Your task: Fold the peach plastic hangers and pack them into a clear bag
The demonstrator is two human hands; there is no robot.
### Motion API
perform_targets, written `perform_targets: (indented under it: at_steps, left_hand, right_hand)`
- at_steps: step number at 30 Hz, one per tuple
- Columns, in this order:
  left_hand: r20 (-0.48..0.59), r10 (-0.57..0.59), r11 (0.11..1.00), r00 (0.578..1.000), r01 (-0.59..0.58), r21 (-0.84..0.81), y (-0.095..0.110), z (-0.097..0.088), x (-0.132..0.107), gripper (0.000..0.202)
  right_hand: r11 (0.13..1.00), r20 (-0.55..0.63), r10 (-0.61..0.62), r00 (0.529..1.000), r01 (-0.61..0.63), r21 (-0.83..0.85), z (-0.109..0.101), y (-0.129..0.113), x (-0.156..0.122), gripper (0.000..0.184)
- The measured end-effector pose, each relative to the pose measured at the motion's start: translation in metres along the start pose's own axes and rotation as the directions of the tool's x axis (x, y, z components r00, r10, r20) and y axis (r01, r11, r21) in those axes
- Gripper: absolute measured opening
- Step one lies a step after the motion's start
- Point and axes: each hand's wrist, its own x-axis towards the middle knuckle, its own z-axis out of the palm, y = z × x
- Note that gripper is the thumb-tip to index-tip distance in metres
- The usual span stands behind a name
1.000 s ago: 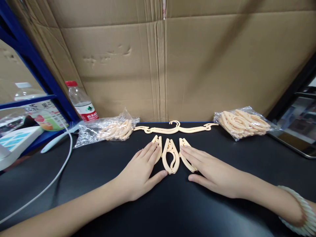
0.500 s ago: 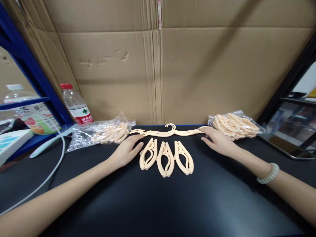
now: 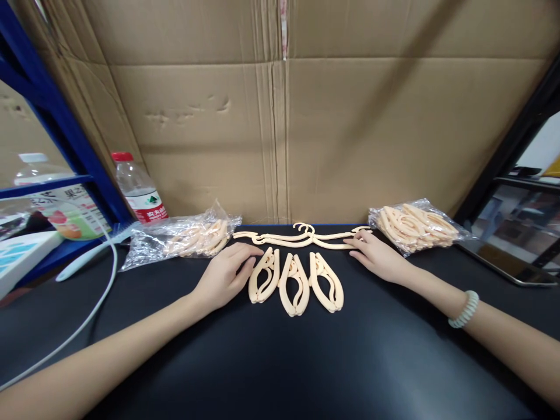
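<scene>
At right fingers (image 3: pixel 362 240), cream hanger bar (image 3: pixel 333 245), end hidden

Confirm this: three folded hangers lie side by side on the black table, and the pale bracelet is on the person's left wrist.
Not quite: the head view shows the pale bracelet on the right wrist, not the left. The three folded hangers do lie side by side on the black table.
</scene>
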Motion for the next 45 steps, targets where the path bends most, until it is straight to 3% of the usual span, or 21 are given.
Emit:
perform_targets:
  at_steps: [9, 15, 22, 27, 33, 37, 42, 45]
  left_hand:
    - [-0.093, -0.042, 0.996, 0.995, 0.034, -0.084, 0.014, -0.004, -0.004, 0.021]
    - [-0.083, -0.202, 0.967, 0.976, 0.185, -0.177, 0.022, -0.009, -0.004, 0.020]
    - [-0.094, -0.456, 0.771, 0.885, 0.340, -0.538, 0.027, -0.008, -0.004, 0.020]
    - [-0.125, -0.472, 0.740, 0.873, 0.315, -0.594, 0.038, -0.010, -0.007, 0.020]
    - [-0.081, -0.555, 0.612, 0.828, 0.341, -0.713, 0.046, -0.010, -0.007, 0.045]
    - [-0.041, -0.509, 0.610, 0.860, 0.326, -0.722, 0.053, -0.012, -0.006, 0.038]
    - [0.073, -0.447, 0.605, 0.892, 0.361, -0.710, 0.056, -0.009, -0.010, 0.058]
    - [0.149, -0.363, 0.691, 0.920, 0.373, -0.620, 0.054, -0.004, -0.014, 0.062]
  right_hand:
    - [0.993, -0.012, 0.111, 0.994, -0.111, 0.029, -0.006, -0.010, -0.001, 0.018]
    - [0.994, -0.172, 0.111, 0.979, -0.110, 0.016, -0.017, -0.014, -0.003, 0.021]
    - [0.990, -0.370, 0.125, 0.921, -0.138, -0.010, -0.038, -0.024, -0.004, 0.021]
    - [0.988, -0.514, 0.123, 0.849, -0.154, -0.017, -0.046, -0.034, -0.006, 0.023]
    - [0.994, -0.589, 0.090, 0.803, -0.108, 0.004, -0.044, -0.044, -0.007, 0.021]
    - [1.000, -0.552, 0.000, 0.834, -0.009, -0.013, -0.041, -0.049, -0.007, 0.019]
    - [0.992, -0.544, -0.127, 0.829, 0.107, -0.068, -0.038, -0.056, -0.008, 0.010]
    - [0.986, -0.547, -0.168, 0.820, 0.133, -0.103, -0.038, -0.060, -0.010, 0.008]
